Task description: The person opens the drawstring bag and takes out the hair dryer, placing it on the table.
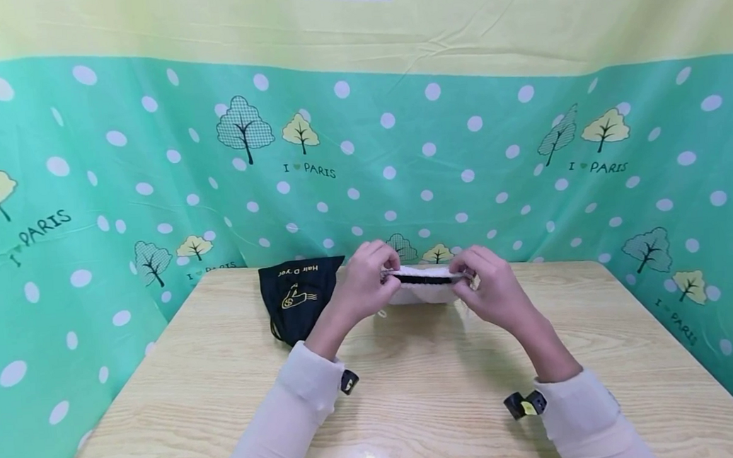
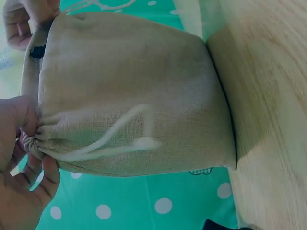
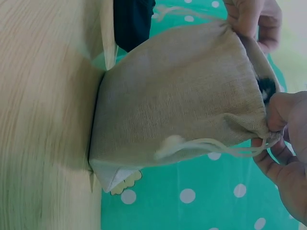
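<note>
Head view: tan drawstring bag (image 1: 425,294) is upright near the far edge of the desk (image 1: 416,396), just in front of the green polka-dot curtain (image 1: 386,149). Left hand (image 1: 367,275) has one end of the rim, right hand (image 1: 490,285) the other; fingers curled on both, pinching cloth, mouth stretched into a narrow dark slot between them. Black pouch (image 1: 304,296) with yellow "Hair Dryer" print sits left of the bag, partly behind the left arm. I see a small black device (image 1: 524,405) by the right cuff. Left wrist view: left thumb and fingers pinch a bunched bit of cloth at the rim's corner, other fingers bent beside it. White drawstring (image 2: 110,134) hangs from there along the bag's side. Base rests on the desk. Dark item (image 2: 37,51) shows in the mouth; can't tell what. Right hand is at the opposite corner, partly cut off. Right wrist view: right thumb and fingers pinch their rim corner, second cord (image 3: 211,144) looping below. Left fingers grip the far corner. Pouch shows beyond the bag.
</note>
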Demonstrator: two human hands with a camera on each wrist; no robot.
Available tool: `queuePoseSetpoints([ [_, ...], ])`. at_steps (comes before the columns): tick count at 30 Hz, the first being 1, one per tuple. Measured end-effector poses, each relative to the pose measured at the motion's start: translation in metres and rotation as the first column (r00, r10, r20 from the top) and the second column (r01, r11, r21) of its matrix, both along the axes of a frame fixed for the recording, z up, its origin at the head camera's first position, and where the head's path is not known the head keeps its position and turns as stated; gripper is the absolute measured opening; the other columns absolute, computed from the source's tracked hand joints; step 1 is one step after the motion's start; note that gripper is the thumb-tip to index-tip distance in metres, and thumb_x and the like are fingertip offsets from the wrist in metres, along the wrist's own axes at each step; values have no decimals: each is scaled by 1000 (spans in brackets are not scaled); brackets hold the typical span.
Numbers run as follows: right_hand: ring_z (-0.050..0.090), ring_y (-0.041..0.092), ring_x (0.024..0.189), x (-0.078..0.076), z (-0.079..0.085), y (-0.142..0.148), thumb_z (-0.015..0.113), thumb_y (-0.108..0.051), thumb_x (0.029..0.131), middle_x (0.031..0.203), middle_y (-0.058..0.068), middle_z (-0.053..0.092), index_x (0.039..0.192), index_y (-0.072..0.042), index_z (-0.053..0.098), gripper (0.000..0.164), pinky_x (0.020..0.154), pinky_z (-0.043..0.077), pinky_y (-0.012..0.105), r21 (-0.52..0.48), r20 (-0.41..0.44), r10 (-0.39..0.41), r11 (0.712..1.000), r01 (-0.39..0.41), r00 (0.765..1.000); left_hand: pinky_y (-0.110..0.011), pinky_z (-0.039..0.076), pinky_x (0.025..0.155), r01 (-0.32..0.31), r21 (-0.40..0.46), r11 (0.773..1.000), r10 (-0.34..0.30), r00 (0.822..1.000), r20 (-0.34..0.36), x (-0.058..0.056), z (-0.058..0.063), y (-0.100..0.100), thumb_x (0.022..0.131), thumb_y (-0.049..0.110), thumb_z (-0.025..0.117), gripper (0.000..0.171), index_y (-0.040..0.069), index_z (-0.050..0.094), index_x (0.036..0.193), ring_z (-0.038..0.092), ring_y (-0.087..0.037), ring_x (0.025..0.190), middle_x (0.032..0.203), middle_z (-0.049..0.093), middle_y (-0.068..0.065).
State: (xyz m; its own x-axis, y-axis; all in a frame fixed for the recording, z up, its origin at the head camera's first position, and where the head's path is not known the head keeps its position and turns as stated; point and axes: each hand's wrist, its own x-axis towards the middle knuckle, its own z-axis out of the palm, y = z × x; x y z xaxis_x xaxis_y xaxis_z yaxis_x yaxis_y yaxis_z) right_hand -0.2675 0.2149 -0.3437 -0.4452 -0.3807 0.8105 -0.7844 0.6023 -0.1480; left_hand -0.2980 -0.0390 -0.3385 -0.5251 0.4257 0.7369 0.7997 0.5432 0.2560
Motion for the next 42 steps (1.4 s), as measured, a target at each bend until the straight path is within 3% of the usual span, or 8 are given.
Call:
queuePoseSetpoints([
  [5, 53, 14, 76, 0, 0, 3, 68, 20, 70, 85, 2, 59, 85, -5, 64, 30, 62, 47, 25, -3, 6, -22, 1000, 22, 1000, -27, 47, 67, -48, 4, 999, 48, 999, 19, 1, 1, -2, 76, -5, 68, 20, 12, 61, 83, 51, -16, 83, 86, 59, 2],
  [10, 53, 16, 76, -1, -2, 4, 67, 17, 72, 85, 6, 61, 86, -4, 65, 25, 59, 48, 34, -1, 5, -23, 1000, 23, 1000, -27, 48, 68, -60, -9, 998, 60, 998, 25, 0, 1, -3, 81, -2, 67, 15, 11, 62, 86, 52, -16, 83, 88, 59, 1],
  [17, 56, 15, 76, -1, -1, 3, 72, 17, 77, 86, 6, 61, 88, -2, 67, 23, 62, 50, 27, 16, 6, -37, 999, 37, 999, -29, 48, 71, -46, -29, 999, 47, 998, 29, -1, 2, -4, 84, -3, 66, 14, 9, 62, 90, 53, -17, 84, 90, 59, 0],
  [23, 57, 15, 77, 2, 1, 5, 70, 19, 77, 88, 7, 62, 91, -3, 67, 26, 62, 55, 36, 42, 105, -53, 998, 48, 993, -30, 50, 76, 9, -51, 999, -5, 998, 69, -1, 5, -8, 82, -6, 67, 17, 9, 62, 89, 54, -19, 87, 91, 59, -1],
  [28, 55, 14, 76, 3, 3, 9, 68, 19, 77, 88, 4, 61, 92, -5, 68, 28, 62, 54, 33, 79, 210, -52, 996, 37, 976, -27, 50, 75, 75, -79, 994, -64, 988, 138, -3, 6, -13, 81, -7, 68, 19, 10, 64, 87, 55, -16, 86, 89, 59, 2],
  [32, 54, 14, 76, 4, 4, 12, 68, 19, 77, 88, 2, 62, 92, -7, 68, 30, 63, 52, 30, 107, 284, -56, 994, 27, 957, -25, 51, 78, 116, -131, 985, -96, 984, 150, -6, 6, -17, 80, -8, 71, 20, 10, 65, 87, 57, -15, 87, 90, 61, 2],
  [42, 55, 17, 79, 3, 5, 18, 68, 18, 76, 92, 2, 63, 92, -9, 67, 31, 65, 51, 30, 140, 365, -70, 990, 19, 928, -29, 49, 79, 140, -208, 968, -99, 975, 197, -7, 7, -21, 75, -13, 64, 29, 11, 64, 89, 53, -17, 90, 93, 61, 2],
])
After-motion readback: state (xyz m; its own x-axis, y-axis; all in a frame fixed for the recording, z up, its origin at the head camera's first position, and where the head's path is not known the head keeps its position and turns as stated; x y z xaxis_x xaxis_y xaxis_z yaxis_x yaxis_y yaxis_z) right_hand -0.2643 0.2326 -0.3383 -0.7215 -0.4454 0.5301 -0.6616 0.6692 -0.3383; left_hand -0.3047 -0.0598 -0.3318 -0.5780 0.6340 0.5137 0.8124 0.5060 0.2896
